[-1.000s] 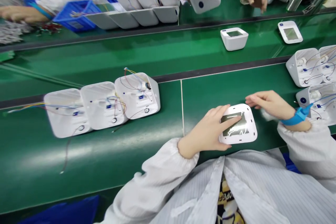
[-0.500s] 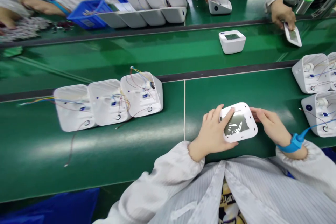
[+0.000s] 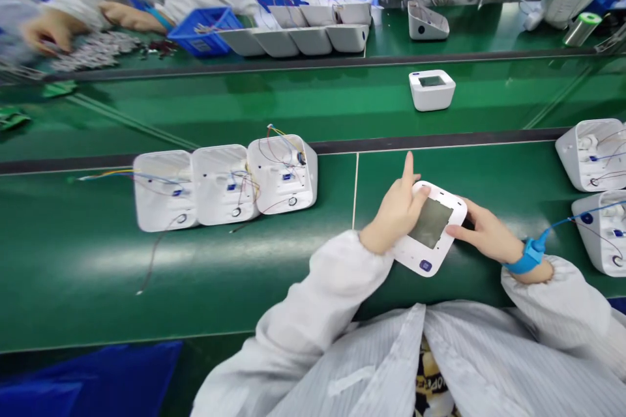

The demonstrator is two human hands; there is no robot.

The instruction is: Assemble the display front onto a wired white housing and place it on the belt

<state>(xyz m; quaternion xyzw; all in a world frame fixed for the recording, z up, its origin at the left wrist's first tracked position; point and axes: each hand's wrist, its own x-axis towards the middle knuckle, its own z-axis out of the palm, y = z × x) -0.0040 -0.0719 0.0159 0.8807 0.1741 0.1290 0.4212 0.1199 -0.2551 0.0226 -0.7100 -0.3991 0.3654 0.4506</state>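
A white device cover (image 3: 430, 228) with a dark screen window and a blue button is held tilted just above the green bench. My left hand (image 3: 395, 214) grips its left edge, the thumb on the face and the index finger pointing up. From the right, my right hand (image 3: 482, 234) holds its other edge with the fingers curled under it; a blue wrist strap (image 3: 525, 257) sits on that wrist.
Three open white housings (image 3: 225, 186) with loose coloured wires stand in a row at the left. More open housings (image 3: 594, 156) lie at the right edge. A finished unit (image 3: 431, 88) rides the green conveyor (image 3: 293, 104). Other people work across it beside blue bins (image 3: 208, 29).
The cover has been turned and tilted in both hands, its blue button now toward me. The person opposite lifted the part off the belt at far right.
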